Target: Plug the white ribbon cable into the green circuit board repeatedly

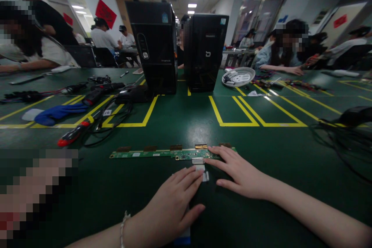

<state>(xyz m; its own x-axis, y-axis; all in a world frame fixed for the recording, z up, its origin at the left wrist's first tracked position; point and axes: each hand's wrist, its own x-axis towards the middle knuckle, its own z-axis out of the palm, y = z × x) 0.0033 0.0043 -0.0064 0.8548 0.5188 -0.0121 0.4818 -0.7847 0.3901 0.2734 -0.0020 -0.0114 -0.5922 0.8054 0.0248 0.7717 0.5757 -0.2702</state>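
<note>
A long, narrow green circuit board (158, 154) lies on the green table, with several brownish-gold tabs along its far edge. From its near-side connector (198, 161), a white flat ribbon cable (200, 167) runs toward me. My left hand (177, 195) lies over that cable, covering much of it; its fingers are extended and the thumb stands apart. Below the wrist, a blue end of the cable (182, 241) shows. My right hand (240, 170) has spread fingers, with fingertips touching the board's right part beside the connector and hiding some of it.
Two black computer towers (154, 46) stand behind the board. To the left lie a red-and-black screwdriver (74, 133), a blue glove (62, 113) and black cables. A white basket (238, 77) sits back right; black cords (341, 147) lie far right. Other people sit around.
</note>
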